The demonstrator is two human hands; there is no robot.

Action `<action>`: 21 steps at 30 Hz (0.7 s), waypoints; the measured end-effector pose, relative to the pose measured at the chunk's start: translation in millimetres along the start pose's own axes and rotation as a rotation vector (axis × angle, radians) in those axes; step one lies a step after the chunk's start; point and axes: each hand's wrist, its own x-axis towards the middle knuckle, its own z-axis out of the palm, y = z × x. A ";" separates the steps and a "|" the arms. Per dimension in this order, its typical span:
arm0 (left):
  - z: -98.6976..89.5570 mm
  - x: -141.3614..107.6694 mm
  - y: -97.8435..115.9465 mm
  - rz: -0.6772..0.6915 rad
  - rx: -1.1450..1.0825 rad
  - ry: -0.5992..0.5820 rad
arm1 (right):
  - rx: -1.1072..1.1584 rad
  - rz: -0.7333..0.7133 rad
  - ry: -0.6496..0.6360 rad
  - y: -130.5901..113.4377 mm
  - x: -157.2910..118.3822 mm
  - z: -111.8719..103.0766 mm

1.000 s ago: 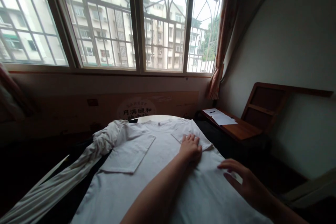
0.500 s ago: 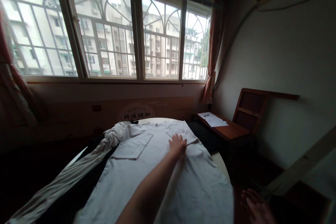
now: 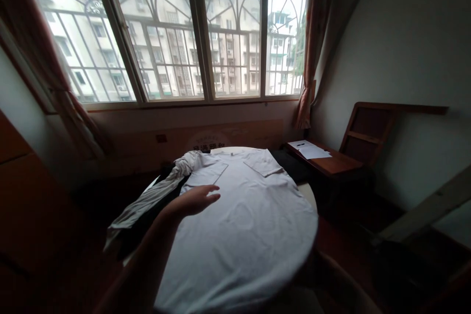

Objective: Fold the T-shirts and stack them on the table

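Note:
A white T-shirt lies spread over a round table, its collar at the far end and its hem toward me. Its two short sleeves lie folded inward on the body. Over the shirt's left side, just below the left sleeve, is my left hand, open, with thumb and fingers apart and holding nothing. Whether it touches the cloth I cannot tell. At the lower right, by the table's near edge, my right hand is in deep shadow; its fingers do not show.
A crumpled pale striped cloth and dark fabric lie along the table's left side. Beyond it to the right, a low wooden table bears paper sheets and a pen. Barred windows stand behind, with curtains at both sides.
My left hand has moved from near the right sleeve back to the shirt's left side. My right hand has shifted left toward the table's edge. The view has tilted down and turned left.

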 end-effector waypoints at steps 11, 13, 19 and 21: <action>113.7 -163.8 -79.6 -0.440 -0.134 0.736 | -0.322 -0.076 -0.135 -66.6 10.6 -6.0; 144.7 -180.7 -87.4 -0.506 -0.233 0.829 | -0.345 -0.188 -0.050 -72.5 6.0 -9.3; 204.4 -207.7 -92.5 -0.706 -0.910 0.834 | -0.605 -0.332 0.013 -79.1 14.0 -22.2; 206.4 -209.2 -92.6 -0.717 -1.012 0.887 | -0.678 -0.351 0.018 -82.6 18.9 -28.5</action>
